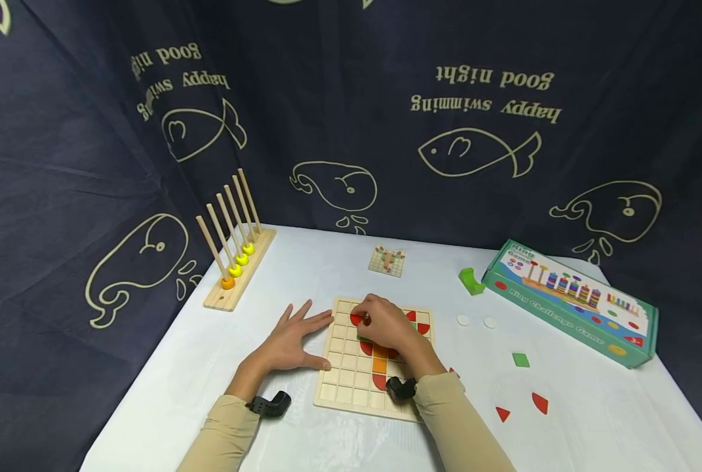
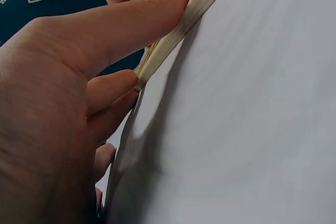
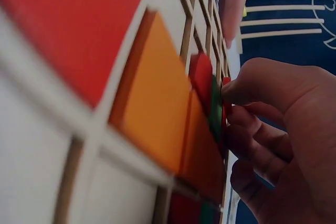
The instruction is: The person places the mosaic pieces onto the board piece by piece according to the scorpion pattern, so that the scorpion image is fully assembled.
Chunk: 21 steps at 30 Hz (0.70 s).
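A wooden grid board [image 1: 341, 380] lies on the white table with red, green and orange pieces set in its squares. My right hand [image 1: 386, 321] is over the upper part of the board, its thumb and fingertips pinching a red piece [image 3: 226, 98]. Beside those fingertips sit a green piece [image 3: 216, 109] and another red piece [image 3: 200, 74]. Orange squares [image 3: 152, 98] run nearer the right wrist camera. With fingers spread, my left hand [image 1: 288, 341] rests at the board's left edge; its thumb [image 2: 136, 17] touches the rim.
A pattern card [image 1: 387, 261] lies behind the board. To the left stands a peg rack [image 1: 250, 262] with yellow and orange rings. Rightward are a game box [image 1: 569, 301], a green curved piece [image 1: 471, 280], white discs [image 1: 489, 322], a green square [image 1: 520, 360] and loose red pieces [image 1: 540, 402].
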Each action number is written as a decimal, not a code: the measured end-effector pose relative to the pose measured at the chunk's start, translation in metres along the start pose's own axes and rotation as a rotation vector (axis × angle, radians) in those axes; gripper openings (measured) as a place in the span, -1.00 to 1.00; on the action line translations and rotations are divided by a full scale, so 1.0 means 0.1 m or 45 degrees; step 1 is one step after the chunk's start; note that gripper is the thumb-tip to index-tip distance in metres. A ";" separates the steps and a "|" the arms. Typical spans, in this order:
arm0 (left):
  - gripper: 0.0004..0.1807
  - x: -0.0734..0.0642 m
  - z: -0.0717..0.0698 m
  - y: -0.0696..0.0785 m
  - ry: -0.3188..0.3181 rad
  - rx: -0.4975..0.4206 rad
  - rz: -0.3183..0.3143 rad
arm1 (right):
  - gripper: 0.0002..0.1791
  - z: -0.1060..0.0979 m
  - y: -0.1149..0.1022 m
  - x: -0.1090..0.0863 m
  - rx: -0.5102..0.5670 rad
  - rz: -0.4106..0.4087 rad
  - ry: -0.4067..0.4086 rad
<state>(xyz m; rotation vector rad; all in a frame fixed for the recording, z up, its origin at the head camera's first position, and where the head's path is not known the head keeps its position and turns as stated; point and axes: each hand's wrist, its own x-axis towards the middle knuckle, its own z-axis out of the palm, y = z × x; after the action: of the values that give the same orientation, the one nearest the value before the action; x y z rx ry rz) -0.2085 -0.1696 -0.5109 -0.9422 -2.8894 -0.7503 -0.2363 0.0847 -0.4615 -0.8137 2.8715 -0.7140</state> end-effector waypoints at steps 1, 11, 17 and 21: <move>0.13 0.00 0.00 0.00 0.001 0.001 0.002 | -0.64 0.01 -0.01 0.01 0.005 -0.005 0.007; 0.12 0.00 -0.02 0.00 0.001 -0.009 0.009 | -0.64 0.03 -0.05 0.08 0.079 -0.030 0.040; 0.11 0.00 -0.02 0.01 0.001 -0.017 0.014 | -0.65 0.08 -0.09 0.14 0.070 -0.049 0.008; 0.11 0.00 -0.02 0.01 -0.004 -0.010 0.004 | -0.67 0.12 -0.10 0.17 0.057 -0.015 -0.013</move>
<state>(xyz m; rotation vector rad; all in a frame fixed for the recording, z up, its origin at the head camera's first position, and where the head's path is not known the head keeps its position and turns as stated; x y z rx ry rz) -0.2084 -0.1698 -0.5093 -0.9490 -2.8896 -0.7610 -0.2443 0.0633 -0.4665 -0.8270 2.8334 -0.7701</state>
